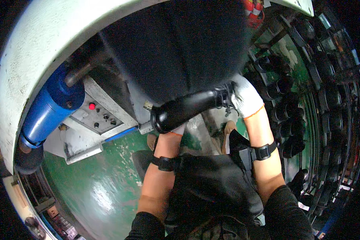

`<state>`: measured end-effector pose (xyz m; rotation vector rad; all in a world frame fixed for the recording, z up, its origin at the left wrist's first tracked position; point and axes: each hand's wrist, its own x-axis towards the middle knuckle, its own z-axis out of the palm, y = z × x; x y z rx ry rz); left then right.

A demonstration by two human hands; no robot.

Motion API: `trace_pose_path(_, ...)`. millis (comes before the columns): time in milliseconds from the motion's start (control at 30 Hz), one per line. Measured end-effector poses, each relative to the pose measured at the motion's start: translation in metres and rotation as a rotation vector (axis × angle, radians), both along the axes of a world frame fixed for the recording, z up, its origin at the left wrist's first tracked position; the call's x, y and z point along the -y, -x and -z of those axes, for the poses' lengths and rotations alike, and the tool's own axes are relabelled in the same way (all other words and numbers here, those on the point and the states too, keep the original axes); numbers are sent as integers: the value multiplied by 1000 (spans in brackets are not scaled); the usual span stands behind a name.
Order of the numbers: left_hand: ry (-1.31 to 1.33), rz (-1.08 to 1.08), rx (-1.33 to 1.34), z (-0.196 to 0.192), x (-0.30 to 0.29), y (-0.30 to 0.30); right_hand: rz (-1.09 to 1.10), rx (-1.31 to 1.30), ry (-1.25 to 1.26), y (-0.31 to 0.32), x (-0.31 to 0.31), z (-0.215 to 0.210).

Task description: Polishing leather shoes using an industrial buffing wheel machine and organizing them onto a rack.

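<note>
A glossy black lace-up boot (186, 107) lies slantwise across the middle, its open top to the left and its laces to the right. My right hand (246, 96), in a white glove with an orange cuff edge, is closed round the laced end. Behind the boot's shaft, my left hand (179, 130) holds it from the near side; only a strip of white glove shows, and its fingers are hidden. Just beyond the boot, a large dark, blurred machine part (176, 48) covers the boot's far edge, and whether the two touch is unclear.
A pale curved machine housing (40, 48) arches over the left and top. Below it are a blue cylinder (54, 106) and a control panel (98, 114) with a red button. Racks of black boots (284, 112) line the right, above a worn green floor (96, 188).
</note>
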<state>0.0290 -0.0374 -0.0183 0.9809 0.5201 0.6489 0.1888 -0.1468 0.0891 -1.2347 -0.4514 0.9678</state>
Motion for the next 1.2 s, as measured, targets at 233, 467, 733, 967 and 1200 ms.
trace_pose_path(233, -50, 6, -30, 10, -9, -21, -1, -567, -232, -3, 7, 4)
trace_pose_path(467, 30, 48, 16, 10, -19, -25, -286, 337, -13, -7, 22, 66)
trace_pose_path(733, 221, -10, 180, 1, -43, -5, -347, -76, -13, 41, -7, 15)
trace_pose_path(967, 339, -234, 393, -9, -55, 5, -285, -177, -137, 54, -22, 41)
trace_pose_path(1200, 377, -434, 357, -14, -67, 16, -55, -726, -178, 86, -51, 44)
